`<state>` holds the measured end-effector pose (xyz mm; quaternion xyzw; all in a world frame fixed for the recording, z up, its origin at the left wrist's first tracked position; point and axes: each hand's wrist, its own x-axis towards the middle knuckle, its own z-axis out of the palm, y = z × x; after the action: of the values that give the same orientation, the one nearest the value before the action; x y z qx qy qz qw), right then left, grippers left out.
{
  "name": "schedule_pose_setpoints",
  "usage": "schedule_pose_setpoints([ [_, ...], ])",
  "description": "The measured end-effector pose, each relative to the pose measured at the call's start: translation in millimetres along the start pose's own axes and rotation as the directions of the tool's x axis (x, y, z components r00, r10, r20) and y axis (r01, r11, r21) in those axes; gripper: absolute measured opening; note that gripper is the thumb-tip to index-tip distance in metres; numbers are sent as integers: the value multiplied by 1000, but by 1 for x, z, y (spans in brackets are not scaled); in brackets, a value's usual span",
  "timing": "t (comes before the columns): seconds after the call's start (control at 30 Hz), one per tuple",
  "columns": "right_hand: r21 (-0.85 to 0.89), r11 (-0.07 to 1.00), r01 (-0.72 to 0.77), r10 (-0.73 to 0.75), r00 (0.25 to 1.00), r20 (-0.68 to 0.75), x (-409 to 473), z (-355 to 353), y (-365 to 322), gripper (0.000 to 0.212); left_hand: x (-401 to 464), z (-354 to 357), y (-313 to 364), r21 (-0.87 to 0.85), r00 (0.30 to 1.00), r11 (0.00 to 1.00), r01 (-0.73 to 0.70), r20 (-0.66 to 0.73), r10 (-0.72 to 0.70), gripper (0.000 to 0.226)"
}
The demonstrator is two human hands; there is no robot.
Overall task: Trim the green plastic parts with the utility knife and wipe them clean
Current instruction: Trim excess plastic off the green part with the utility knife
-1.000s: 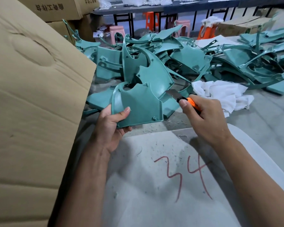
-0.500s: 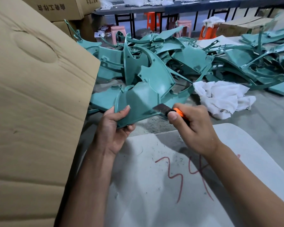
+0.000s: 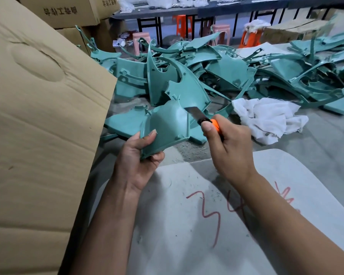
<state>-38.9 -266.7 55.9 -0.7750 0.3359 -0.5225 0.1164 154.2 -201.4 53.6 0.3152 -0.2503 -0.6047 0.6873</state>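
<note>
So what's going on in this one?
A person is trimming a green plastic part. The left hand grips its lower corner, and the right hand holds an orange utility knife with the blade against the part's upper right edge. More green parts lie piled behind, with a white cloth beside them, untouched. Shavings dot the white board below.

I am reading a red handwritten "34" on the white board [image 3: 187,245] before me; the printed characters on the cardboard box [image 3: 68,11] are showing upside down, illegible.
</note>
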Motion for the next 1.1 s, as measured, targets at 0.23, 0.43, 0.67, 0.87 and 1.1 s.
schedule_pose_setpoints([
  [0.23,327,944,47,-104,982,159,-6,-11,-2,55,0,1,-1,-14,1000,1000,9,8,-9,34],
  [0.43,207,973,-100,64,983,171,3,-12,10,53,-1,-2,1,-7,1000,1000,24,12,-24,38],
  [0.67,407,898,-169,4,927,376,-4,-14,2,48,0,-2,2,0,999,1000,28,23,-28,39],
  [0.87,239,960,-145,78,960,271,5,-19,13,52,-1,-3,1,-12,999,999,35,25,-35,37],
  [1.1,139,989,-46,20,982,189,3,-11,7,51,-1,-4,1,-21,999,999,36,21,-35,47],
])
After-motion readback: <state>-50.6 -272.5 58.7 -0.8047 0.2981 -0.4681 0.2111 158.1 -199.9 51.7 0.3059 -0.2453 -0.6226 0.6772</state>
